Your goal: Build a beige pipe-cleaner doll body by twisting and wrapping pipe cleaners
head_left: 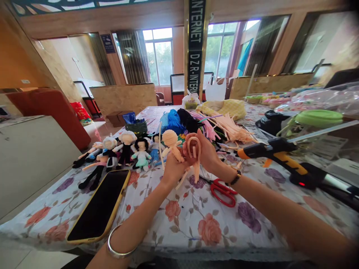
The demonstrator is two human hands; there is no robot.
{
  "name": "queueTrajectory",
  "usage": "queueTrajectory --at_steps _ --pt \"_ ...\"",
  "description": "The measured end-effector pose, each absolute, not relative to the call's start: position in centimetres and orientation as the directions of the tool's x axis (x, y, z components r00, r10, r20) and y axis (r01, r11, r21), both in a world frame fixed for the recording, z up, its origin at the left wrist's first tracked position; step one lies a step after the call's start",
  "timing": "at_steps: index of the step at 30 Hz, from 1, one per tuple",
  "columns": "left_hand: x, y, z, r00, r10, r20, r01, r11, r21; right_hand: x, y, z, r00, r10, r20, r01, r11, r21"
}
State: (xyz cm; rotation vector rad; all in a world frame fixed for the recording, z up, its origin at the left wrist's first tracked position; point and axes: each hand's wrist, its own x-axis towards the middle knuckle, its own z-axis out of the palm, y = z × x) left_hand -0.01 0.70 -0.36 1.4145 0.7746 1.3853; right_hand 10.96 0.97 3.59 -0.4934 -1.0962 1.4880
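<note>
Nearest, a polished silver-coloured bangle circled the left forearm, beside a black-screened phone in a yellow case that lay face up on the worktop, which was spread with a white cloth printed with orange and purple flowers. A little farther in, red-handled scissors lay just below the right wrist, which wore a dark beaded bracelet. Above the middle of the worktop, the left hand was clamped around the lower part of a pale peach fuzzy doll figure, its rounded head tilted up and clear of the fingers. Close against it, the right hand pinched a peach fuzzy strip, bent into a loop at the top with its end hanging down. To the left sat a group of small fuzzy dolls; to the right stretched a black-and-orange glue gun with a red light glowing. Beyond the hands were piled bright blue fuzzy strips and peach fuzzy strips, then a crumpled pale yellow cloth and 2 white plastic bags. Farthest, a black pillar panel with white lettering stood between bright windows.
</note>
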Motion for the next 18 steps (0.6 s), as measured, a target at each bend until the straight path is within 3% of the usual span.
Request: queueTrajectory --at_steps 8,18 --pt "0.2 0.3 0.1 0.205 0.92 0.334 -0.316 -0.261 0.912 12.3 0.6 4.1 -0.291 0.907 0.305 -0.394 0.177 -0.902" --pt "0.0 0.3 0.0 0.128 0.937 0.325 -0.159 -0.304 0.939 10.8 1.1 4.1 -0.233 0.94 0.25 -0.436 0.129 -0.891"
